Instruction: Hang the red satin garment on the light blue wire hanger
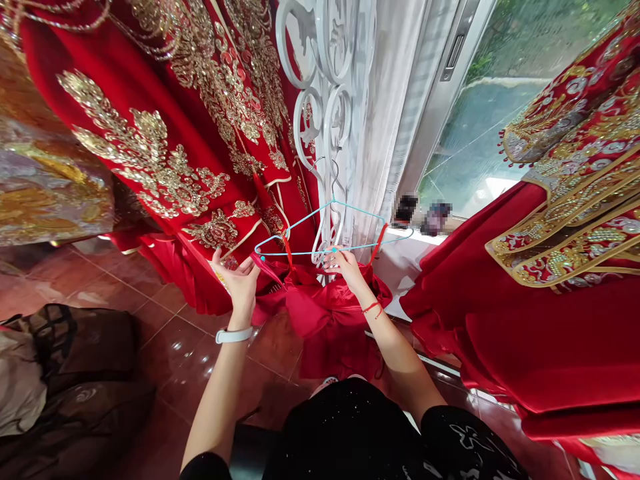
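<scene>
My right hand (346, 268) clamped its fingers on the blue wire hanger (300, 253), steadying it in front of the white scrollwork rack (307, 120), while my left hand (239, 283) stayed spread, fingers apart, near the red garment strap (287, 248).

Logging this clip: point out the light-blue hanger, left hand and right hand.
Light-blue hanger (300, 253): head view, bottom bar.
Left hand (239, 283): head view, hand's middle.
Right hand (346, 267): head view, hand's middle.
</scene>
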Demonstrator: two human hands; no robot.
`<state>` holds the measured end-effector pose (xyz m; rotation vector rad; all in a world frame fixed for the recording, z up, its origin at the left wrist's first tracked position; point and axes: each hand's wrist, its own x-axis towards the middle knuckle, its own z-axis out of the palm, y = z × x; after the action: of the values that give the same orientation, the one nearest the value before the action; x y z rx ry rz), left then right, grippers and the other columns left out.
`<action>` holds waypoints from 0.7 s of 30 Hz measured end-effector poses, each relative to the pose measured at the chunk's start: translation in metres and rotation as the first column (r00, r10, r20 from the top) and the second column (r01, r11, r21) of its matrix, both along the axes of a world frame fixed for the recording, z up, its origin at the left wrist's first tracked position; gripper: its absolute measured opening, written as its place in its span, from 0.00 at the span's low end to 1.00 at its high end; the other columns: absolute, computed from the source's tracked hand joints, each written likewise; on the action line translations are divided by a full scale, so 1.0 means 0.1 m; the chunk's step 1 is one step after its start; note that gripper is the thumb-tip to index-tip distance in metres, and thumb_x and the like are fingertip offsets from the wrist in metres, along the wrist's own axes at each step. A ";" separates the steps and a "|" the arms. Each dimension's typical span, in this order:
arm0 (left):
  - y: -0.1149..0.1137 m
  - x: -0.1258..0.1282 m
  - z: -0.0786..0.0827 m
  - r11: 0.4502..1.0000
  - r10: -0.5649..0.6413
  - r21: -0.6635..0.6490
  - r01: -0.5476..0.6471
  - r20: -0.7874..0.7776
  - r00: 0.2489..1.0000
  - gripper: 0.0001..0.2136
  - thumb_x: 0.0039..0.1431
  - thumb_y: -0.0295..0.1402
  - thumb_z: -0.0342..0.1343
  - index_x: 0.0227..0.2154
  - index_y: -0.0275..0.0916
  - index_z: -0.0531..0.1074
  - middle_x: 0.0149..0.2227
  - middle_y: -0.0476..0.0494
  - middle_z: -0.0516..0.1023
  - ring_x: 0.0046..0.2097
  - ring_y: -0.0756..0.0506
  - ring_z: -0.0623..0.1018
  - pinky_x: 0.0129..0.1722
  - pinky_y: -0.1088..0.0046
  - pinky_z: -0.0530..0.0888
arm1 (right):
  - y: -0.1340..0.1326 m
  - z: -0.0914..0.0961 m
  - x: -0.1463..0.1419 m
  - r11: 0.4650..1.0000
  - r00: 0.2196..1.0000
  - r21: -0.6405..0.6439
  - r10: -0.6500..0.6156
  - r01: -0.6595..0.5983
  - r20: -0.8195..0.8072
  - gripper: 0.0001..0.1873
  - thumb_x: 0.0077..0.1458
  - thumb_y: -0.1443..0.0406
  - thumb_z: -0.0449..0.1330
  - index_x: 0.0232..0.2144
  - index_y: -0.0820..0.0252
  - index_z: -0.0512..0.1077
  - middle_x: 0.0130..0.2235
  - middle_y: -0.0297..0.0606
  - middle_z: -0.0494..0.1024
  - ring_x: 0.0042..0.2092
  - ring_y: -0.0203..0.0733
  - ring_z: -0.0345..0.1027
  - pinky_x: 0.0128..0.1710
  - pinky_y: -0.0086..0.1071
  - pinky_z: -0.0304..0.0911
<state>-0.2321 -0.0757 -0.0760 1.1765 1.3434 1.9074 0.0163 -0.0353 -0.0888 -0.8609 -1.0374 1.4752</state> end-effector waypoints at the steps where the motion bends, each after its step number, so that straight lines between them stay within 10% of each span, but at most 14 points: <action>1: 0.04 -0.04 0.01 1.000 -0.014 0.004 0.014 0.012 1.000 0.47 0.50 0.39 0.71 0.64 0.44 0.43 0.39 0.47 0.79 0.44 0.46 0.84 0.54 0.62 0.78 | 0.00 0.00 0.00 1.000 1.000 -0.003 -0.001 0.001 0.001 0.20 0.50 0.46 0.67 0.35 0.54 0.75 0.30 0.33 0.78 0.29 0.35 0.72 0.29 0.30 0.73; 14: 0.43 0.04 0.54 0.947 -0.313 -0.035 0.319 -0.323 0.893 0.45 0.47 0.42 0.71 0.64 0.45 0.54 0.57 0.32 0.76 0.37 0.45 0.84 0.43 0.63 0.82 | 0.00 0.02 -0.02 1.000 1.000 -0.010 0.012 -0.011 0.014 0.19 0.52 0.47 0.65 0.35 0.56 0.75 0.30 0.33 0.77 0.28 0.34 0.71 0.29 0.30 0.72; 21: 0.39 0.18 0.52 0.972 -0.234 -0.113 0.205 -0.477 0.847 0.27 0.49 0.37 0.65 0.53 0.40 0.69 0.43 0.43 0.81 0.33 0.49 0.80 0.33 0.75 0.76 | -0.02 0.02 -0.01 1.000 1.000 -0.023 -0.004 0.004 -0.002 0.19 0.51 0.48 0.66 0.34 0.55 0.73 0.28 0.33 0.77 0.27 0.34 0.71 0.28 0.29 0.72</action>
<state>-0.2142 -0.0369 -0.0242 1.7827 1.4196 1.4480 0.0149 -0.0371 -0.0867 -0.8772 -1.0188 1.4861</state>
